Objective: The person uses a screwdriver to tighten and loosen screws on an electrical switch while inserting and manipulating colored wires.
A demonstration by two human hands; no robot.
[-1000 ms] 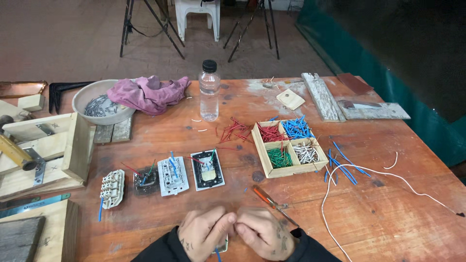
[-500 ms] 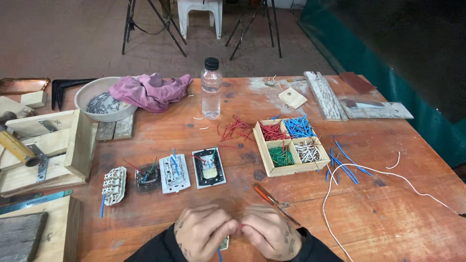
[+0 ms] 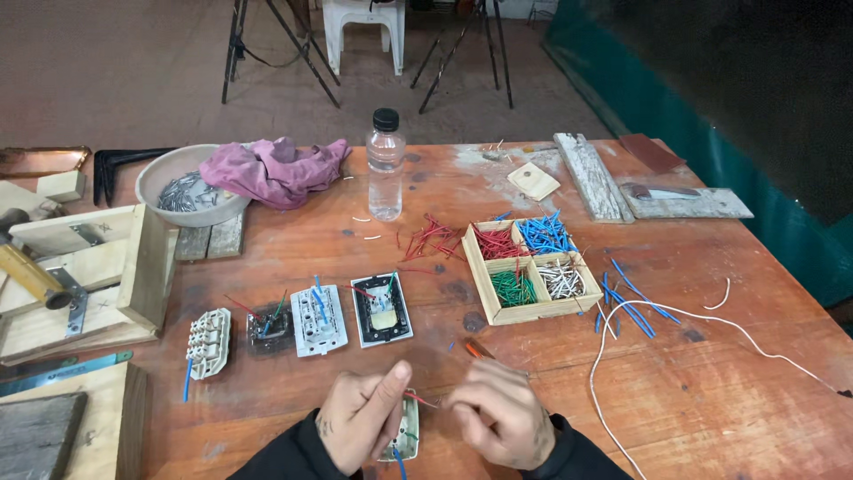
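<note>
While the view looks down from above, both hands work close together at the near edge of a reddish wooden worktop (image 3: 551, 391). The left hand (image 3: 360, 420) is wrapped around a small pale switch module (image 3: 407, 431), with a blue wire (image 3: 399, 462) hanging from its lower end. The right hand (image 3: 493, 413) is curled, its fingertips pinching a short red wire (image 3: 425, 399) that runs across to the top of the module.

Just beyond the hands, a row of four wall switch parts lies flat: a cream terminal block (image 3: 207, 340) at the left, then a dark square insert (image 3: 269, 327), a white switch back (image 3: 318, 318), and a black-framed switch plate (image 3: 382, 308). An orange-handled screwdriver (image 3: 477, 348) lies just beyond the right hand.

Towards the right of the middle sits a wooden tray (image 3: 530, 307) split into four compartments, holding red, blue, green and white wire pieces. Loose red wire bits (image 3: 431, 238) lie beside its left edge, loose blue ones (image 3: 626, 302) beside its right, and a long white cable (image 3: 711, 324) loops towards the right edge.

Near the far edge stands a clear plastic bottle (image 3: 386, 169) with a black cap. In the far left corner a pale bowl (image 3: 178, 182) holds metal screws, with a pink cloth (image 3: 271, 169) draped against it. A wooden jig (image 3: 98, 267) rests along the left edge.
</note>
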